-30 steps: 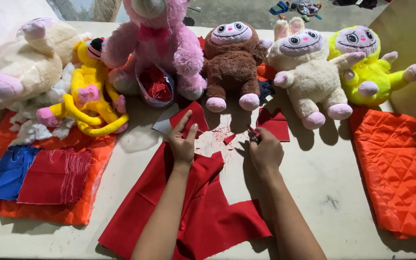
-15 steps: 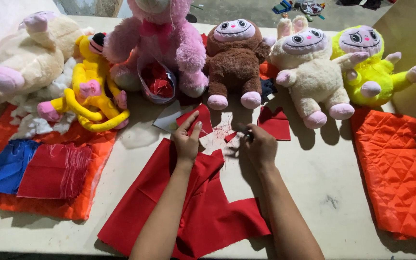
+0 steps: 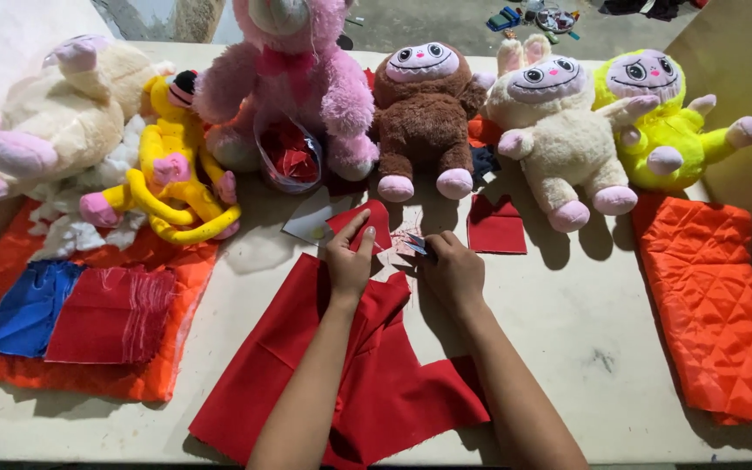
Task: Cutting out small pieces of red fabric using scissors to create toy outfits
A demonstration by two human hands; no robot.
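Note:
A large piece of red cloth (image 3: 367,374) lies on the pale table (image 3: 585,322) in front of me. My left hand (image 3: 350,261) rests flat on its upper end, fingers spread, pressing it down. My right hand (image 3: 456,271) is just to the right, closed around a small dark tool (image 3: 416,245) whose tip points at the cloth edge between the hands; it looks like small scissors, but I cannot tell for sure. A small red cloth scrap (image 3: 374,219) sticks up by my left fingertips.
Plush toys line the far side: cream (image 3: 54,122), yellow (image 3: 171,174), pink (image 3: 293,78), brown (image 3: 424,109), cream rabbit (image 3: 559,130), lime (image 3: 668,122). Orange quilted cloth (image 3: 711,305) lies right. Blue (image 3: 23,309) and red (image 3: 110,315) pieces lie left. A red square (image 3: 496,224) is nearby.
Both hands have drawn a little closer together over the upper end of the red cloth. The right hand's tool now sits nearer the left fingers.

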